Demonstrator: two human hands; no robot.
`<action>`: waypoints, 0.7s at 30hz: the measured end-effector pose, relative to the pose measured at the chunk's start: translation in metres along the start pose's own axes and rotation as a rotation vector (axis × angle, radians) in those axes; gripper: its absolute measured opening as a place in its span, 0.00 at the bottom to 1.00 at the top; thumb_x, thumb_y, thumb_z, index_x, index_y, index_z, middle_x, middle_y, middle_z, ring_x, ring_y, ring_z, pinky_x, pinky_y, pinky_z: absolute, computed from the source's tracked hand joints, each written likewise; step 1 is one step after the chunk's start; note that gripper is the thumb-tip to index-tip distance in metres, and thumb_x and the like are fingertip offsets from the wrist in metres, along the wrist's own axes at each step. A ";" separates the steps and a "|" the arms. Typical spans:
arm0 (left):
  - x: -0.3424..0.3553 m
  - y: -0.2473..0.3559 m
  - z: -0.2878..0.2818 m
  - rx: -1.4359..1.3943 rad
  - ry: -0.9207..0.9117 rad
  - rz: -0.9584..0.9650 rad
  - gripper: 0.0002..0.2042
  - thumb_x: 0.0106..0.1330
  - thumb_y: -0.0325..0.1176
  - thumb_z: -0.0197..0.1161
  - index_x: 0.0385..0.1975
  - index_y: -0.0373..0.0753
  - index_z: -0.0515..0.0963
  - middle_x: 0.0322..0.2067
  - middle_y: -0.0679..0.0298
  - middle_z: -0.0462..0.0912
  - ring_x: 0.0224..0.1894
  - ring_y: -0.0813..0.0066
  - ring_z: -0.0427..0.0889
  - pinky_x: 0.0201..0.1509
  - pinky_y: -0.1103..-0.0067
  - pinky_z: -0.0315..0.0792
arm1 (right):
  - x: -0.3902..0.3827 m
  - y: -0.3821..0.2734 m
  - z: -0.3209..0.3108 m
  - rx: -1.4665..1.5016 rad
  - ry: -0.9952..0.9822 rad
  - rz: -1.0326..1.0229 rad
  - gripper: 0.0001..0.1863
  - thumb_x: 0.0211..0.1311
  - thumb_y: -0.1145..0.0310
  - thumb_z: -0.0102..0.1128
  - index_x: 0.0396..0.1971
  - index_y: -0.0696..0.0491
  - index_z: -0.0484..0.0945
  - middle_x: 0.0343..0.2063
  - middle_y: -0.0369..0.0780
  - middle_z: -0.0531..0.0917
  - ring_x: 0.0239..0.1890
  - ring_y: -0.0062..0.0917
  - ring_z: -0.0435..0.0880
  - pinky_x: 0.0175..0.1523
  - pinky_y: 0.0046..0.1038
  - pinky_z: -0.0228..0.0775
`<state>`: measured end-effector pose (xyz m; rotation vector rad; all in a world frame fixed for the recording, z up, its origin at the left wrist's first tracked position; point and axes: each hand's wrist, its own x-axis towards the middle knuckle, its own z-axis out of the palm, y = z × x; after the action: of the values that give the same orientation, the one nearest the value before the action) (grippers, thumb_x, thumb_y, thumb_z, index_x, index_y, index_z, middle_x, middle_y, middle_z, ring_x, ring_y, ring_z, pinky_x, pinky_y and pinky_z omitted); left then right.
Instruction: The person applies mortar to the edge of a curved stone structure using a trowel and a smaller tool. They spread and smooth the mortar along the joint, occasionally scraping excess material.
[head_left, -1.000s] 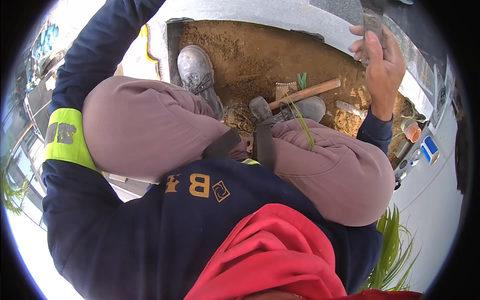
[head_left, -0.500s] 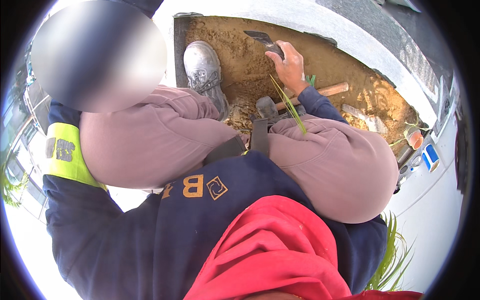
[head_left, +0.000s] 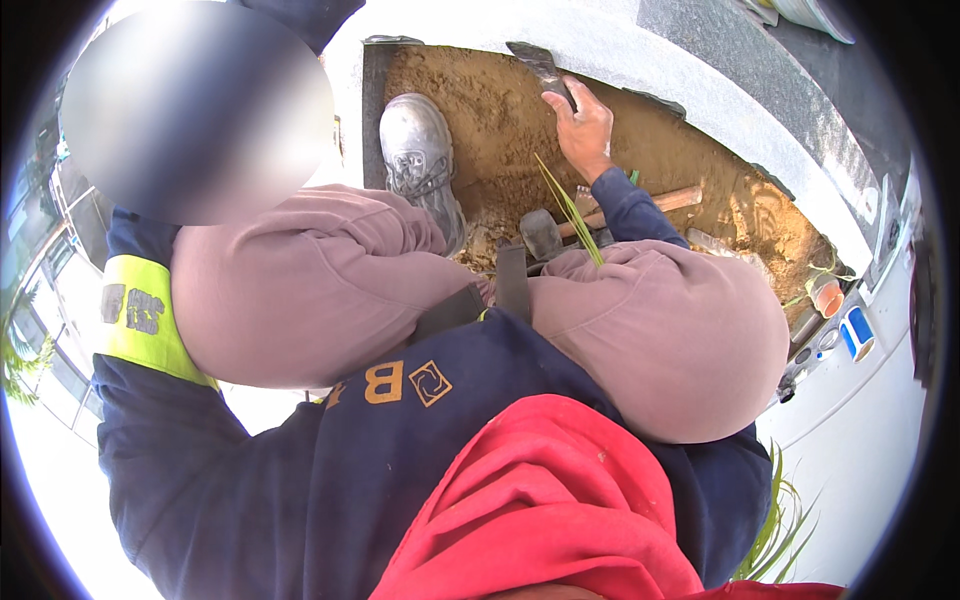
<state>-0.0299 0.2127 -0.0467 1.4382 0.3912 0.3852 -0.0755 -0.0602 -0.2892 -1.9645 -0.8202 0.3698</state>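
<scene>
My right hand (head_left: 583,128) reaches over the sandy soil (head_left: 480,90), fingers closed around a dark flat-bladed trowel (head_left: 536,62). The blade points up and to the left, its tip overlapping the pale stone edging (head_left: 620,50) in the view. Below that hand, a hammer with a wooden handle (head_left: 680,198) lies on the soil, its grey head (head_left: 541,236) close to my knees. My left arm (head_left: 140,310), with a yellow band on its sleeve, goes up past my left knee. A blurred patch covers the area beyond it, and my left hand does not show.
My grey boot (head_left: 420,150) stands in the soil on the left. Long green leaf blades (head_left: 570,212) stick up near my right knee. An orange pot (head_left: 826,297) and a blue-and-white container (head_left: 857,333) are at the right. Palm-like leaves (head_left: 780,525) rise at lower right.
My right hand and the trowel have shifted slightly right, and the blade has moved up to the stone edging. The view has also shifted a little.
</scene>
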 end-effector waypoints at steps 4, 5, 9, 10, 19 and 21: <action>-0.001 -0.002 -0.001 -0.006 -0.017 -0.005 0.21 0.76 0.51 0.53 0.40 0.34 0.76 0.26 0.66 0.77 0.19 0.80 0.74 0.19 0.84 0.67 | 0.000 0.005 -0.005 -0.055 0.002 -0.071 0.17 0.60 0.65 0.69 0.40 0.64 0.83 0.40 0.52 0.86 0.43 0.44 0.87 0.50 0.37 0.79; 0.000 -0.003 -0.001 -0.012 -0.022 -0.003 0.21 0.76 0.51 0.53 0.40 0.34 0.76 0.26 0.66 0.77 0.19 0.80 0.74 0.19 0.84 0.67 | 0.000 0.006 -0.007 -0.057 -0.001 -0.076 0.17 0.60 0.65 0.69 0.40 0.64 0.83 0.40 0.52 0.86 0.43 0.44 0.87 0.50 0.37 0.79; 0.003 -0.004 0.002 -0.011 -0.029 -0.035 0.20 0.76 0.50 0.53 0.39 0.34 0.76 0.25 0.66 0.76 0.19 0.80 0.73 0.20 0.84 0.67 | 0.002 0.009 -0.010 -0.093 -0.021 -0.089 0.15 0.60 0.66 0.69 0.39 0.63 0.83 0.41 0.51 0.86 0.43 0.44 0.86 0.50 0.37 0.78; 0.002 -0.003 0.003 0.010 -0.037 -0.047 0.20 0.76 0.49 0.53 0.39 0.34 0.76 0.25 0.66 0.76 0.19 0.80 0.73 0.20 0.84 0.67 | 0.002 0.010 -0.010 -0.096 -0.024 -0.093 0.15 0.59 0.67 0.69 0.40 0.63 0.83 0.41 0.51 0.86 0.43 0.44 0.86 0.50 0.37 0.78; 0.002 -0.012 0.005 -0.011 -0.022 -0.021 0.22 0.77 0.49 0.52 0.39 0.32 0.75 0.23 0.66 0.74 0.19 0.79 0.73 0.20 0.83 0.67 | 0.002 0.013 -0.020 -0.175 -0.070 -0.106 0.16 0.59 0.66 0.70 0.41 0.62 0.84 0.42 0.52 0.86 0.44 0.44 0.86 0.51 0.37 0.78; 0.002 -0.011 0.006 -0.007 -0.025 -0.023 0.22 0.77 0.50 0.52 0.39 0.32 0.75 0.22 0.66 0.74 0.18 0.79 0.72 0.20 0.83 0.67 | 0.000 0.017 -0.021 -0.186 -0.053 -0.103 0.16 0.59 0.67 0.69 0.41 0.62 0.83 0.41 0.51 0.86 0.43 0.45 0.85 0.49 0.38 0.77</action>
<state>-0.0255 0.2073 -0.0575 1.4289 0.3858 0.3497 -0.0575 -0.0795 -0.2930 -2.0802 -1.0168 0.2944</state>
